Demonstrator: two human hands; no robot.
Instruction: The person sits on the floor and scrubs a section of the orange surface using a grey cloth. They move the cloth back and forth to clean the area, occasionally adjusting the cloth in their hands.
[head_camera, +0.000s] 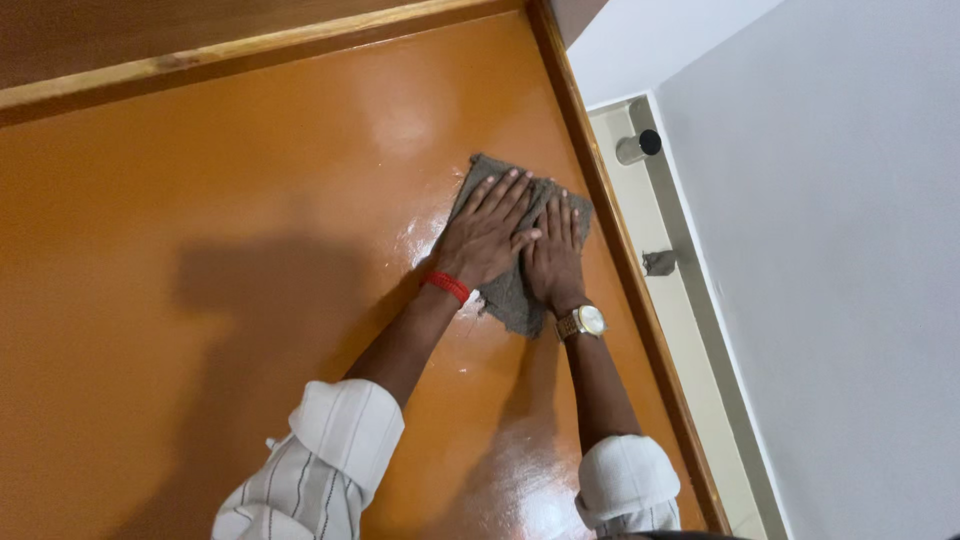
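Both hands are flat on one grey cloth (510, 290), left hand (487, 238) and right hand (553, 255) side by side with fingers spread, no grip closed on it, just palms pressing, and the hands hide most of the cloth's middle so only its edges and lower corner show. It lies on the glossy orange surface (200, 250) near the wooden edge (620, 250), while the two rolled striped sleeves (330, 450) are cut off at the frame's bottom. Counted: one red wristband (447, 287), one gold wristwatch (583, 321), and two small metal fittings (638, 146) by the wall, hard to make out.

A grey doorstop (638, 146) sits by the white wall (840, 280).
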